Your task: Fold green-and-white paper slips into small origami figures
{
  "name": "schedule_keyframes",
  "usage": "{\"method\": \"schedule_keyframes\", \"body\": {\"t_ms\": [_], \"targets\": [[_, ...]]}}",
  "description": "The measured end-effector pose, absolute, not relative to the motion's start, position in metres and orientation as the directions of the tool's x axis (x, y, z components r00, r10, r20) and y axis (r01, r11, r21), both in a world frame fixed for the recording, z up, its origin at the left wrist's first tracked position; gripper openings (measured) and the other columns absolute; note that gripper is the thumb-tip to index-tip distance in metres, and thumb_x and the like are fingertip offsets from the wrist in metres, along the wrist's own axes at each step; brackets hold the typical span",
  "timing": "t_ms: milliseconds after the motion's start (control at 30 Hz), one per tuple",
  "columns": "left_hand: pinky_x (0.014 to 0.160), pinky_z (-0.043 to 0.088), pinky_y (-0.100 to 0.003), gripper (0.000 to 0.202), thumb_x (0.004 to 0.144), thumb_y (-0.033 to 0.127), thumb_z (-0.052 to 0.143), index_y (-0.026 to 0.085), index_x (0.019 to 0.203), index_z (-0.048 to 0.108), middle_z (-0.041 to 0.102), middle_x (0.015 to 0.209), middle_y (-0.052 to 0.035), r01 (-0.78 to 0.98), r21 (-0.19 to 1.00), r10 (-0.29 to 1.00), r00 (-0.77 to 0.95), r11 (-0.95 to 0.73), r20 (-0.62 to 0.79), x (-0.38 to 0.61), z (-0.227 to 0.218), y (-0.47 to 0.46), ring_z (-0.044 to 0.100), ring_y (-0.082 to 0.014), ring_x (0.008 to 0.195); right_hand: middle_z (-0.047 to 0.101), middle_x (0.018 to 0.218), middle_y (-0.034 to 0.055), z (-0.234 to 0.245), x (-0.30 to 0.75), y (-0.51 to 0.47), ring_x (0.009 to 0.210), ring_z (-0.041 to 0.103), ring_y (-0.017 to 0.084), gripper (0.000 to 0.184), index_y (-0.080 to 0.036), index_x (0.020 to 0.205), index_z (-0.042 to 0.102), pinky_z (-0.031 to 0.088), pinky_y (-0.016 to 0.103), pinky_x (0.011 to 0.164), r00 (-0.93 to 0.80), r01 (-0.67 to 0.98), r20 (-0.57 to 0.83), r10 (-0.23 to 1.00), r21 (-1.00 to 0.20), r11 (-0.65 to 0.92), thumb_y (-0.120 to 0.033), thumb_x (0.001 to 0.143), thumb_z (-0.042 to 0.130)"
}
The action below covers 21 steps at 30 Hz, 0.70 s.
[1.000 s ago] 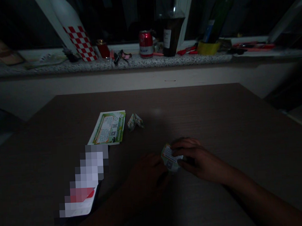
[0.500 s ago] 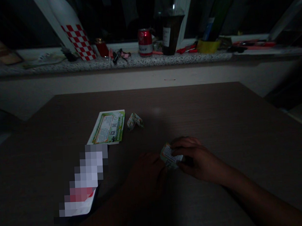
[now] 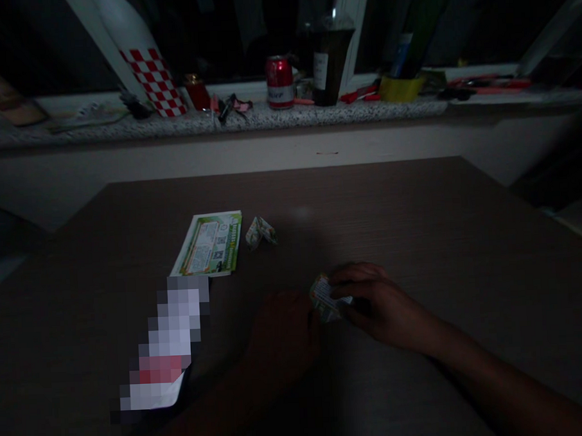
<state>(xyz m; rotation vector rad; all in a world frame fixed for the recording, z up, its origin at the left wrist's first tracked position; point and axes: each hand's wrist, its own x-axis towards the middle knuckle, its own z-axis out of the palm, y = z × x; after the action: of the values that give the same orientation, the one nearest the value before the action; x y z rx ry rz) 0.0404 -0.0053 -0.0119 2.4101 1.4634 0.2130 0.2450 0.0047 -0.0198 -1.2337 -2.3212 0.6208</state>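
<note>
A small folded piece of printed paper [image 3: 327,300], green and white with lines of text, lies on the table between my hands. My right hand [image 3: 371,298] has its thumb and fingers closed on the paper's right side. My left hand [image 3: 286,321] is in deep shadow at the paper's left edge, its fingers bent and seeming to pinch that edge. A folded paper shape [image 3: 261,233] with two raised points stands farther back. To its left lies a stack of printed green-and-white sheets [image 3: 208,244].
A lit, pixelated phone-like device [image 3: 173,339] lies left of my left arm. Behind the brown table [image 3: 391,201], a speckled sill [image 3: 238,122] holds a red can [image 3: 280,83], a dark lidded cup [image 3: 330,68], a checkered bottle [image 3: 154,82] and a yellow tape roll [image 3: 401,88].
My left hand's fingers have shifted slightly down along the paper's left edge. My right hand stays almost where it was. The view has moved very slightly.
</note>
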Motion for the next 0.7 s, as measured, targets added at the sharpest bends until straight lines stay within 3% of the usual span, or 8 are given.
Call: {"method": "schedule_keyframes", "body": {"t_ms": [167, 700], "targets": [[0.075, 0.043, -0.037, 0.018, 0.087, 0.021, 0.049, 0.017, 0.082, 0.065, 0.067, 0.08, -0.007, 0.845, 0.324, 0.884, 0.465, -0.426, -0.051, 0.042, -0.01, -0.003, 0.061, -0.0216, 0.077, 0.067, 0.114, 0.0044, -0.024, 0.243, 0.004, 0.11, 0.059, 0.024, 0.023, -0.026, 0.101, 0.069, 0.038, 0.046, 0.098, -0.481, 0.664, 0.188, 0.856, -0.559, 0.496, -0.025, 0.078, 0.072], [0.073, 0.046, -0.038, 0.02, 0.087, 0.021, 0.047, 0.016, 0.081, 0.065, 0.07, 0.081, -0.0083, 0.853, 0.319, 0.876, 0.469, -0.414, -0.117, 0.042, -0.004, 0.001, 0.065, -0.0237, 0.076, 0.068, 0.114, 0.0045, -0.03, 0.243, 0.005, 0.11, 0.06, 0.025, 0.023, -0.028, 0.099, 0.071, 0.04, 0.048, 0.097, -0.473, 0.664, 0.195, 0.86, -0.562, 0.493, -0.021, 0.077, 0.074]]}}
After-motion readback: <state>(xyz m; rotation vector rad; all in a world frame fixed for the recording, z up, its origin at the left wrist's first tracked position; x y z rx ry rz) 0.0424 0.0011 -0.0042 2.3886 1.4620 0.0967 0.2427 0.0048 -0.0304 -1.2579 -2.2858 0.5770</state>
